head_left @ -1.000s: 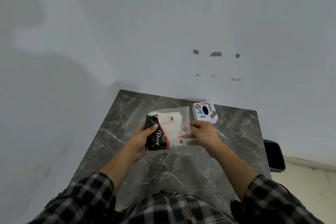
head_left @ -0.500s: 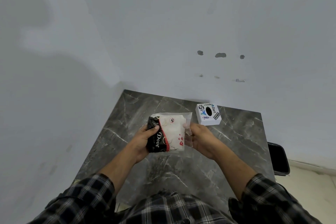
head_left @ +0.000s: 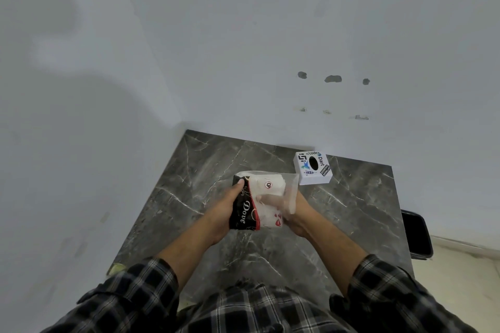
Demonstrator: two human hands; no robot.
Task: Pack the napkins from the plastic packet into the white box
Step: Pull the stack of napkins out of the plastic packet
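Our left hand [head_left: 226, 211] is wrapped tight around the black end of the plastic packet [head_left: 244, 211], with the thumb lying on top near the word "Dove". Our right hand [head_left: 293, 209] is at the clear, open end, and one finger is pushed inside the packet, showing through the plastic. It lies across the white napkins [head_left: 266, 192], but we cannot tell if that hand is pinching them. Both hands hold the packet up above the dark marble table [head_left: 189, 170], close to the middle. The napkins sit inside the clear part. The white box [head_left: 312, 169] stands on the table near the back edge, up and to the right of the packet, not touching it. It has stickers and a black oval hole on top. Our checked sleeves [head_left: 140, 292] show at the bottom.
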